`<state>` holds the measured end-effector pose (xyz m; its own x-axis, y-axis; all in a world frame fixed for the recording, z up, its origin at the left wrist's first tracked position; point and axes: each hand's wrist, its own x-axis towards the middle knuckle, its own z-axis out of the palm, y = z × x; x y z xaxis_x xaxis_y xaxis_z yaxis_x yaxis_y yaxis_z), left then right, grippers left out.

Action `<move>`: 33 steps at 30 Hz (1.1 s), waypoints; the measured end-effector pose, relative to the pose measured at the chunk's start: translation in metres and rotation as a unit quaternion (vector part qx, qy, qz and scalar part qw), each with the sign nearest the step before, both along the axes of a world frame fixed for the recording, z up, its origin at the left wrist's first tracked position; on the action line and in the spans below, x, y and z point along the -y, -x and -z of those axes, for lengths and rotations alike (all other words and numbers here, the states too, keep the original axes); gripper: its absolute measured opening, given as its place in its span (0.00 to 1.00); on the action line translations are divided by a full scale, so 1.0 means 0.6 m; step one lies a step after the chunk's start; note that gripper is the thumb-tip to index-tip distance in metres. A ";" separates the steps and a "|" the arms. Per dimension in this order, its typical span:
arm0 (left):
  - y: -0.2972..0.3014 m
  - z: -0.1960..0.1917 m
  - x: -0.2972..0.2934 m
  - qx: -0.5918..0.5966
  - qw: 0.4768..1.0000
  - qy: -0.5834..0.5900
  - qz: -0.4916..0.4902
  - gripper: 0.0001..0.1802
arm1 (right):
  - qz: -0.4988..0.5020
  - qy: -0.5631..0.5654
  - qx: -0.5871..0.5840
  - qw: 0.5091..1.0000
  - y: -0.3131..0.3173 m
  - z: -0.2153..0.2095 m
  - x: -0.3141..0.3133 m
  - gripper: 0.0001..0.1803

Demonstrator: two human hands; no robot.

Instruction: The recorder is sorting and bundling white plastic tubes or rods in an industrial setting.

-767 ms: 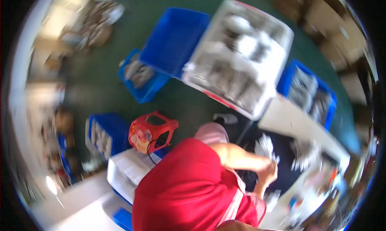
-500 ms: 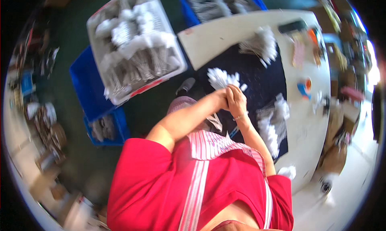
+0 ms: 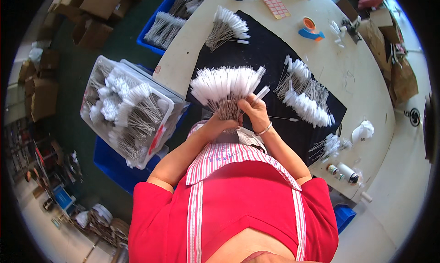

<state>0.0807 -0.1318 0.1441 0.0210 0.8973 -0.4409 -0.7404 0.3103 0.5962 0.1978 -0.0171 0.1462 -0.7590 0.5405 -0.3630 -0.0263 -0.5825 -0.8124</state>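
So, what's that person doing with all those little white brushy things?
A person in a red top has a big bunch of white-tipped wire brushes in front of them. The left hand is wrapped around the wire stems, and the right hand is at the bunch's side. More brushes lie in piles on the black cloth on the table, and others fill a white crate to the left.

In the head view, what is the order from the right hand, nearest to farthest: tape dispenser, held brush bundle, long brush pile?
1. Held brush bundle, left, touching
2. Long brush pile, to the right
3. Tape dispenser, farther upper right
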 end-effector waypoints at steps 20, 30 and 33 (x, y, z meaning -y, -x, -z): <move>-0.021 -0.018 -0.050 -0.158 0.966 0.009 0.206 0.15 | 0.353 -0.219 -0.054 0.908 -0.041 -0.052 0.034 0.22; -0.020 0.001 -0.059 -0.149 0.950 -0.078 0.261 0.24 | 0.089 -0.766 0.201 0.604 -0.082 -0.176 -0.078 0.22; -0.020 -0.002 -0.056 -0.134 0.956 -0.096 0.244 0.24 | 0.146 -0.735 0.230 0.621 -0.098 -0.152 -0.073 0.12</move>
